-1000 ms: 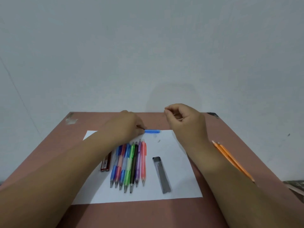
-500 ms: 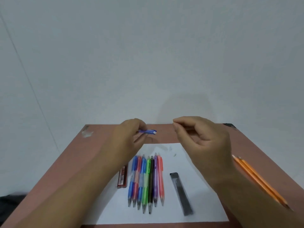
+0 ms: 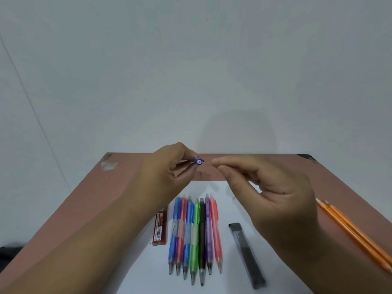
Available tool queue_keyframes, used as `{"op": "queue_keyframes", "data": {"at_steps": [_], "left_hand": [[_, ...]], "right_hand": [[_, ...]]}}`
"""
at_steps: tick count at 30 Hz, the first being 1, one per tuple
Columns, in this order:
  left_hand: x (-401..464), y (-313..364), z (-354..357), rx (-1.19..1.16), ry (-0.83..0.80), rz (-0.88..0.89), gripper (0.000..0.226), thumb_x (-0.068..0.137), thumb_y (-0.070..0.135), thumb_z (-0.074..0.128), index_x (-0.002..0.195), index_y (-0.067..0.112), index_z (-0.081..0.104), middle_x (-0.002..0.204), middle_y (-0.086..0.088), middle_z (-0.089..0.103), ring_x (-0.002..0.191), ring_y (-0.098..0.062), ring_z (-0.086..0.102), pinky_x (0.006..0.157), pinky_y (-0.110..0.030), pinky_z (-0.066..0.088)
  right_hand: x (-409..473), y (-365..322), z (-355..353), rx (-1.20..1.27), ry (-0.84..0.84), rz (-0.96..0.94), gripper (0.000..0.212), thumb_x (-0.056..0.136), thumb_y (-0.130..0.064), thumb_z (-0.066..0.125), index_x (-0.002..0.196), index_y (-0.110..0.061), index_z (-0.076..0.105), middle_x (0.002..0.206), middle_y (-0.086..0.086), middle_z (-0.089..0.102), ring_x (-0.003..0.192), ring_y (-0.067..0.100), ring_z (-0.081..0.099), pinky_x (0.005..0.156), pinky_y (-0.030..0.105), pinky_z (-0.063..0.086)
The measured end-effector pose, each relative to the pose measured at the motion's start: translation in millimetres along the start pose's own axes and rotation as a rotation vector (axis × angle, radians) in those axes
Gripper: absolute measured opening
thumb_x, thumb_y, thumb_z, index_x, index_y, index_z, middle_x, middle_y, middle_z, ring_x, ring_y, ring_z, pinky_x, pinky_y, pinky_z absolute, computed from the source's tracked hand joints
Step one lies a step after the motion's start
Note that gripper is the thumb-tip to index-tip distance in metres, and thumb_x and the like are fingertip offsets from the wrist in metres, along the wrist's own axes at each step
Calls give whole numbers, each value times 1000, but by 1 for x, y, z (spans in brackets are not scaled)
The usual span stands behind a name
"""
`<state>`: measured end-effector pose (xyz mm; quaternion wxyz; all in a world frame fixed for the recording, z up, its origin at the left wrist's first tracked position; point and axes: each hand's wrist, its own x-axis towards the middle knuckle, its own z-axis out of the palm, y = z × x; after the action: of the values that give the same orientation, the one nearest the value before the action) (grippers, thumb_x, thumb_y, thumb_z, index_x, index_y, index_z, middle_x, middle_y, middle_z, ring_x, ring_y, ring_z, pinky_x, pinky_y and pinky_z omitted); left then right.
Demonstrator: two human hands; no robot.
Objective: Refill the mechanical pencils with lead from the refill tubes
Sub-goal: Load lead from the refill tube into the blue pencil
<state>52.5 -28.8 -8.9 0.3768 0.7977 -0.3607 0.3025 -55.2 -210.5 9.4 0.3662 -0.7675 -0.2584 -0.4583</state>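
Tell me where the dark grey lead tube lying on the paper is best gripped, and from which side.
Pinch the dark grey lead tube across its long narrow sides near the middle, coming from above. It lies flat on the white paper, apart from the row of pencils, so fingers likely fit on both sides.

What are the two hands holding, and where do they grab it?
The left hand grips a blue mechanical pencil around its barrel, open end facing the camera. The right hand pinches a thin dark pencil lead at one end between fingertips.
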Motion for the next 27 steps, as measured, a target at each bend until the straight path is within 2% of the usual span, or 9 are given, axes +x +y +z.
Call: {"op": "queue_keyframes", "data": {"at_steps": [2, 4, 7, 10, 16, 27], "left_hand": [[-1, -1, 1, -8, 18, 4, 15, 86, 13, 79, 95, 20, 69, 90, 26, 59, 89, 9, 63, 77, -13, 53], [-1, 0, 2, -7, 23, 9, 15, 86, 13, 79, 95, 18, 69, 90, 21, 62, 88, 0, 65, 77, -18, 54], [-2, 1, 3, 18, 38, 41, 15, 85, 11, 79, 95, 16, 69, 89, 8, 70, 80, -9, 66, 69, -27, 58], [-2, 1, 4, 31, 40, 66, 15, 84, 11, 79, 94, 14, 69, 88, 3, 71, 78, -13, 68, 65, -36, 60], [-2, 0, 6, -2, 29, 74, 11, 85, 22, 69, 93, 16, 69, 85, 4, 70, 77, -14, 67, 64, -39, 60], [-3, -3, 7, 11, -15, 54, 12, 85, 23, 69, 94, 16, 69, 84, 4, 69, 77, -16, 67, 63, -43, 59]], "right_hand": [[0, 0, 0, 5, 1, 7, 16, 94, -12, 67, 109, -15, 72, 105, -13, 72, 100, -1, 70, 86, 15, 54], [-1, 0, 0, -5, -2, 1, 17, 93, -11, 68, 110, -15, 72, 105, -13, 72, 101, -2, 70, 87, 15, 54], [-2, 1, 0, -12, 3, -3, 18, 93, -11, 68, 110, -11, 73, 105, -10, 73, 101, -1, 70, 87, 15, 55], [-3, 3, -1, -48, 13, -28, 18, 94, -12, 69, 110, -6, 75, 104, -6, 74, 100, 1, 70, 88, 16, 55], [-5, 5, -2, -92, 21, -53, 19, 96, -12, 69, 111, -3, 74, 106, -4, 74, 100, 1, 70, 88, 17, 55], [-4, 9, 0, -51, -11, -5, 19, 93, -9, 71, 112, -11, 74, 105, -12, 72, 100, -2, 69, 88, 16, 55]]}}
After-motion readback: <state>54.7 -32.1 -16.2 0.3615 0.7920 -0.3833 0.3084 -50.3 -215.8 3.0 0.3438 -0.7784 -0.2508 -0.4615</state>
